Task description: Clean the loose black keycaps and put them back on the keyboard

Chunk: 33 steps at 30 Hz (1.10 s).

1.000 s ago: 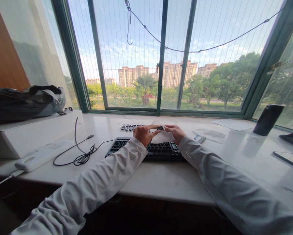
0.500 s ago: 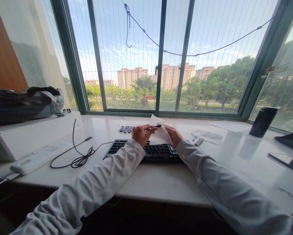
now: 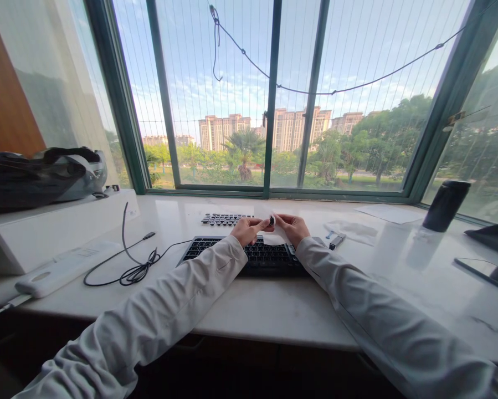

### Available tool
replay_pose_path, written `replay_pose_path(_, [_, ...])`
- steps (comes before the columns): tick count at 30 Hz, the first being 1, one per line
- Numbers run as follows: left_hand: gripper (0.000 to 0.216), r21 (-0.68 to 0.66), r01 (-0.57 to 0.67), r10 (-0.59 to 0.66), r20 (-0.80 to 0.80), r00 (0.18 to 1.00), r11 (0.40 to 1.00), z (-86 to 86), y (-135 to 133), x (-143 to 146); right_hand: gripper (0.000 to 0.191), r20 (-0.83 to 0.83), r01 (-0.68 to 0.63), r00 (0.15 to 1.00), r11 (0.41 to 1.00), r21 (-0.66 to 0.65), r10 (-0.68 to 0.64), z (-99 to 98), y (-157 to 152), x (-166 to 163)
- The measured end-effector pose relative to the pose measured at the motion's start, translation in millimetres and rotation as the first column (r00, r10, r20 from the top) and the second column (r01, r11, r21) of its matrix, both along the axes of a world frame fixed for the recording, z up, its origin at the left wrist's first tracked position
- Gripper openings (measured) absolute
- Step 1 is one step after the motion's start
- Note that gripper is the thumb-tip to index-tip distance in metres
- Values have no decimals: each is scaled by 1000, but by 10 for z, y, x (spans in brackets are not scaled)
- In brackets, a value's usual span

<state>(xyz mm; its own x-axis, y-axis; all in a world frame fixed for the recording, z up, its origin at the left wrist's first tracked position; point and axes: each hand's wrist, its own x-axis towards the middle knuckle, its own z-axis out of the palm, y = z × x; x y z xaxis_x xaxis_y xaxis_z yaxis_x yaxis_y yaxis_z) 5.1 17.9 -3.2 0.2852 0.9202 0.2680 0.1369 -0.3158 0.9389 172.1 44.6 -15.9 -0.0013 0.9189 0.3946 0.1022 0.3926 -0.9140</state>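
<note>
Probably light and stiff, the small dark piece is above the keyboard, best held by its edges; the left hand pinches it while the right hand grips soft, likely tearable white tissue against it. Dark keycaps lie beyond the keyboard; before it, a strip of tabletop gives room up to the front edge.

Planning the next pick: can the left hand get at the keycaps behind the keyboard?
Likely yes: the keycaps lie just beyond the left hand, and nothing covers their left end. That hand does hold a black piece, though.
</note>
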Motion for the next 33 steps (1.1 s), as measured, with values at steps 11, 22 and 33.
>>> replay_pose_path(11, [37,-58,-163,167,88,982,985,-12,53,-21,47,-429,-74,903,971,-226,-31,65,-28,-28])
replay_pose_path(22, [25,386,-322,386,-100,917,865,-48,-17,-22,47,-71,-136,989,983,-124,128,-35,-58,-100])
replay_pose_path(33, [44,256,-299,335,-113,935,919,-74,-5,-23,48,229,85,969,996,38,-91,19,-110,-73])
